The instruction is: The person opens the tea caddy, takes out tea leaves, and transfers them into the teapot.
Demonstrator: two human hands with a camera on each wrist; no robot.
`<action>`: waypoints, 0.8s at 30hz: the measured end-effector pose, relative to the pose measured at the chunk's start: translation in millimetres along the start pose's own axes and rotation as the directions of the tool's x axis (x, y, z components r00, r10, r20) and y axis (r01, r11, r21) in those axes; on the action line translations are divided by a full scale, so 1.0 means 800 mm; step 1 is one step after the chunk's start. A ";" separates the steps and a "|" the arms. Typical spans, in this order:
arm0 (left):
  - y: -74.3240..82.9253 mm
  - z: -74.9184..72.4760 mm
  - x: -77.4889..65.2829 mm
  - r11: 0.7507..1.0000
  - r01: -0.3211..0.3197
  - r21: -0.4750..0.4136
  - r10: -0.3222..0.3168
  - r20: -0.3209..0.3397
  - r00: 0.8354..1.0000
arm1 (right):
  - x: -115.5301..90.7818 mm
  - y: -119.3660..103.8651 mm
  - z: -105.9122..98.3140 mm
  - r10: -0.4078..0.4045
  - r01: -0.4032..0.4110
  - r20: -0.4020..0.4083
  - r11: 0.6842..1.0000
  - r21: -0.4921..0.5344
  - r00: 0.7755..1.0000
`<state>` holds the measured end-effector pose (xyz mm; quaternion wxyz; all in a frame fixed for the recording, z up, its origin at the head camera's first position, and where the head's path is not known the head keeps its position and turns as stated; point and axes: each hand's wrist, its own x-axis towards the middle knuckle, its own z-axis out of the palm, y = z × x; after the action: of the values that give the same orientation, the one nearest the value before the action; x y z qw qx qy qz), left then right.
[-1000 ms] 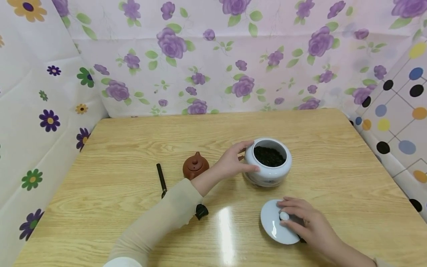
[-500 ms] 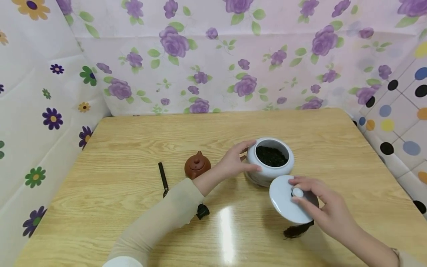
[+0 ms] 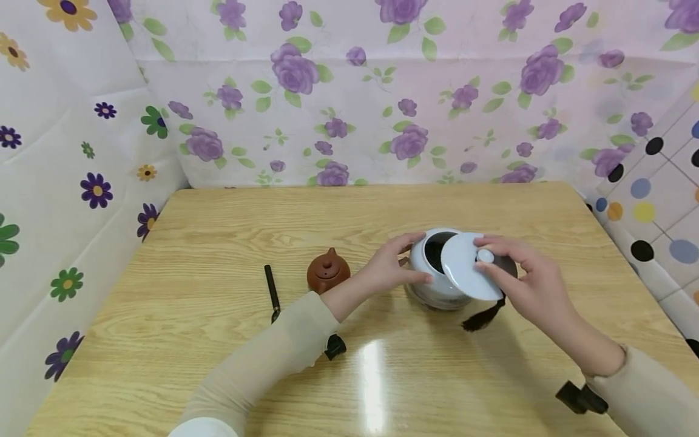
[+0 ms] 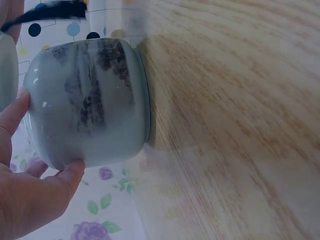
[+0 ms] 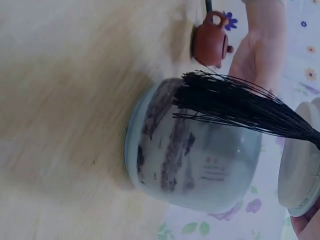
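A round white porcelain jar (image 3: 437,292) stands upright on the table, with dark tea leaves (image 3: 435,252) in it. My left hand (image 3: 386,267) holds its left side, thumb at the front and fingers toward the back. With my right hand (image 3: 537,285) I pinch the knob of the white lid (image 3: 460,262). The lid hangs tilted above the jar's right part and covers some of the mouth from the head view. A black tassel (image 5: 235,105) dangles from the lid in front of the jar, whose side bears a dark painted scene in the wrist views.
A small brown clay teapot (image 3: 327,271) sits left of the jar, partly behind my left forearm. Left of it lies a thin black stick-like tool (image 3: 271,288), its lower end hidden by the sleeve. Flowered cloth (image 3: 349,121) hangs behind the wooden table (image 3: 426,376).
My right hand has raised the lid from the table and carried it up and away from me, over the jar's right side. My left hand has stayed on the jar.
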<state>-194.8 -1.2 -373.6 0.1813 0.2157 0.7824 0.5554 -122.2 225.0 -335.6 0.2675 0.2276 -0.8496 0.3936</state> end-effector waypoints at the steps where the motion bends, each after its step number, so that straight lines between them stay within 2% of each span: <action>1: 0.000 0.000 0.000 1.000 -0.001 0.001 0.001 0.001 1.000 | 0.003 0.003 0.003 0.012 -0.012 0.004 1.000 0.004 1.000; 3: 0.001 0.001 0.000 1.000 0.002 -0.009 -0.002 0.007 1.000 | 0.008 0.009 0.009 0.034 -0.034 0.004 0.999 0.014 0.999; 5: 0.011 0.000 -0.005 1.000 0.011 -0.020 -0.011 0.019 1.000 | 0.012 0.014 0.016 0.053 -0.053 0.004 0.998 0.033 0.999; 9: 0.013 -0.001 -0.005 1.000 0.018 -0.014 -0.017 0.025 1.000 | 0.017 0.024 0.029 0.070 -0.069 -0.013 0.995 0.066 0.997; 12: 0.004 0.000 -0.001 1.000 0.004 0.009 -0.004 0.016 1.000 | 0.021 0.029 0.036 0.077 -0.076 -0.017 0.995 0.066 0.997; 15: 0.005 0.001 -0.001 1.000 0.001 0.018 -0.001 0.013 1.000 | 0.023 0.033 0.042 0.083 -0.083 0.004 0.995 0.050 0.997; 24: 0.002 0.000 -0.003 1.000 0.009 -0.014 -0.009 0.008 1.000 | 0.027 0.037 0.052 0.066 -0.066 0.025 0.997 0.031 0.998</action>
<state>-192.4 -1.8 -371.8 0.1883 0.2134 0.7788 0.5591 -167.9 205.9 -360.7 0.2404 0.2084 -0.8534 0.4129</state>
